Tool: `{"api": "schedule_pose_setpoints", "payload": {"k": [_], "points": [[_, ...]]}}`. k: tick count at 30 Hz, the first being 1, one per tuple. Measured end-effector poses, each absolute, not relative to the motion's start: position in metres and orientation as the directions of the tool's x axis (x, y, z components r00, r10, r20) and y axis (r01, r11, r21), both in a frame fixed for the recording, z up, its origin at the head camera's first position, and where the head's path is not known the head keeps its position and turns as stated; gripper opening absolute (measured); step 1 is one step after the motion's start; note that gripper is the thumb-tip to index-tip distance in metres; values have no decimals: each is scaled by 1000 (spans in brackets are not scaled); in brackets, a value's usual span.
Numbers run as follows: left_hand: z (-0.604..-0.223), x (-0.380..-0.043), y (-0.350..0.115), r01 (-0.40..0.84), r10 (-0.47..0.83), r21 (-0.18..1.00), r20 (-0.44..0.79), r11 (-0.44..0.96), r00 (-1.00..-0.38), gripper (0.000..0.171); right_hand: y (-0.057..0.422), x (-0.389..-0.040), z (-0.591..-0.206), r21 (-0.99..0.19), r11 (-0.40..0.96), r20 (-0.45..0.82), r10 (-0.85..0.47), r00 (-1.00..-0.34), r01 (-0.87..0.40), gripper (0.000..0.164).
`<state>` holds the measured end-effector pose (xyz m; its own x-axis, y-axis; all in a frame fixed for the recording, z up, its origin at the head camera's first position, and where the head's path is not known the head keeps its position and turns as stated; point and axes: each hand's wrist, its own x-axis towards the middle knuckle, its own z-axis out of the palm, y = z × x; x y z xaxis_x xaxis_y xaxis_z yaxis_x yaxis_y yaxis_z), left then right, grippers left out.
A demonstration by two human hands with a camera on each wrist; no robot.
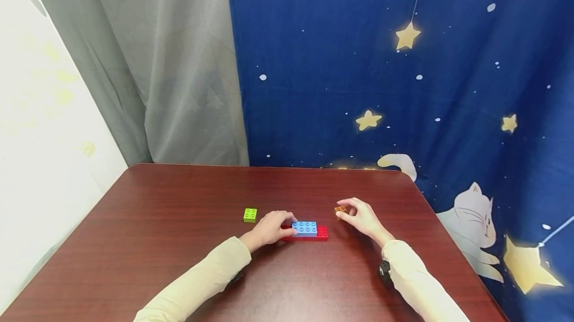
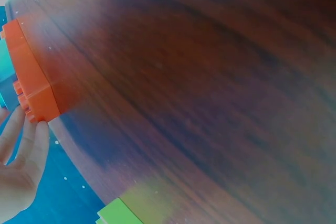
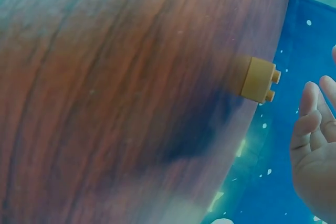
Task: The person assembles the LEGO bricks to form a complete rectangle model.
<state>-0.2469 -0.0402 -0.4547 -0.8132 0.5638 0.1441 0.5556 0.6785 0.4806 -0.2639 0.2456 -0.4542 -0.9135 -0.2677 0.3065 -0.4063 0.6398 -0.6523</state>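
Note:
A blue toy building brick [image 1: 304, 228] sits on top of a longer red brick layer [image 1: 322, 234], whose studs show at the right end. My left hand [image 1: 269, 228] grips the left end of this stack, thumb on the near side and fingers on the far side. In the left wrist view, fingertips touch the end of the red layer [image 2: 39, 80]. Over the small orange-brown brick [image 3: 258, 80], my right hand [image 1: 362, 217] hovers with thumb and fingers spread around it. The right wrist view has a gap between those fingers and the brick, which rests studs up on the table.
A lime green brick [image 1: 250, 215] lies on the table just left of my left hand. The dark red-brown wooden table [image 1: 179, 212] reaches back to a grey curtain [image 1: 193, 87] and a blue star-patterned curtain [image 1: 323, 87].

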Motion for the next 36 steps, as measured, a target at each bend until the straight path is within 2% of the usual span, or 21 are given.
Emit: {"api": "schedule_pose_setpoints", "payload": {"k": [8,16,23,36], "points": [[-454,-247,-40,551,562,485,139,679,-815,25,251,-267,-463,-643,658,316,-238,-918,-392,37],[-454,-247,-41,555,563,479,144,680,-814,25,257,-270,-474,-618,597,428,-291,-856,-511,43],[-455,-247,-40,558,565,479,146,677,-812,25,253,-272,-473,-582,713,308,-252,-918,-391,46],[-454,-247,-40,547,560,478,131,687,-818,25,253,-280,-472,-543,724,281,-320,-905,-425,50]]}}
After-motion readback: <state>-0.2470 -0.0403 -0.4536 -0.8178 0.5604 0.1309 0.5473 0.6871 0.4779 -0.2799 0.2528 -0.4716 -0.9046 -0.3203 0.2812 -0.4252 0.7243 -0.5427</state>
